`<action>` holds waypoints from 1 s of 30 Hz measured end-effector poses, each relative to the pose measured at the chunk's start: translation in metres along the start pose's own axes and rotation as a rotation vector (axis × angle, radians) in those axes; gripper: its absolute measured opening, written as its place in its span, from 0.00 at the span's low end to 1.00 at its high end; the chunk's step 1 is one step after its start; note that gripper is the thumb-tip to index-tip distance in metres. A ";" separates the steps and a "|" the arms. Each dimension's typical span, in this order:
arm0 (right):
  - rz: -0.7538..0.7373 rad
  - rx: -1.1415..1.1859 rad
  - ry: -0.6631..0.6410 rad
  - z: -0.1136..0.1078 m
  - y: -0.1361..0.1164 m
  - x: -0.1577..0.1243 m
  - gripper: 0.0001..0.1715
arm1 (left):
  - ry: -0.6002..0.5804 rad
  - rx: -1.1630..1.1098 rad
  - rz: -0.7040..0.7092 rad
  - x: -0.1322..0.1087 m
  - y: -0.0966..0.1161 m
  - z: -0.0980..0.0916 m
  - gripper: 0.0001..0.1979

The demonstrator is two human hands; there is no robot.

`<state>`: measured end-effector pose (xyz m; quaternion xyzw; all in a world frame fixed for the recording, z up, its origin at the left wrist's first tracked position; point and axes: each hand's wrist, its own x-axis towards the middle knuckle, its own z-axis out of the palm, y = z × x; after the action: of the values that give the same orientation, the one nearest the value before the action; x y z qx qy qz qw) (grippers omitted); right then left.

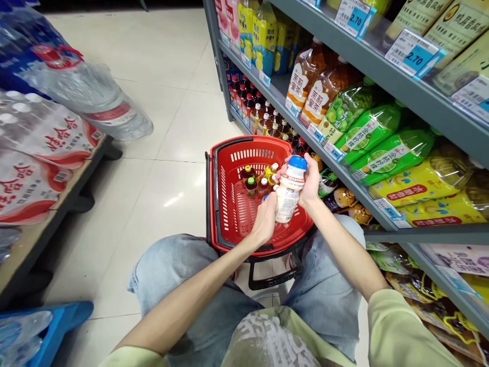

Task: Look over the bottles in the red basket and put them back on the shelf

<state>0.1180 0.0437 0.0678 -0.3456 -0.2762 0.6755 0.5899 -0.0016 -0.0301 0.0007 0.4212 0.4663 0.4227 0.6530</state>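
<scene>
A white drink bottle (289, 196) with a blue cap is held, slightly tilted, over the red shopping basket (225, 153). My right hand (311, 178) wraps round its right side near the cap. On its lower left side, my left hand (265, 218) is closed against it, fingers partly hidden. A small blue patch shows beside the left fingers; I cannot tell what it belongs to. Inside the basket stand several small bottles, among them a green-capped bottle (251, 186) and a yellow-capped one (247, 172). The basket is on the floor in front of my bent knees.
Shelves (355, 201) of bottled drinks rise close on the right, with green bottles (393, 150) and tea bottles (305, 71) lying or standing in rows. To the left, wrapped water packs (42, 168) sit on a pallet. A blue pallet (72, 318) is at lower left.
</scene>
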 end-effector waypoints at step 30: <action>-0.002 0.158 -0.177 -0.009 -0.020 0.002 0.22 | -0.310 0.162 0.301 -0.013 0.023 0.000 0.45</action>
<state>0.1370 0.0480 0.0778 -0.2368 -0.2734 0.7225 0.5893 -0.0084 -0.0359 0.0258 0.5972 0.3247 0.4068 0.6103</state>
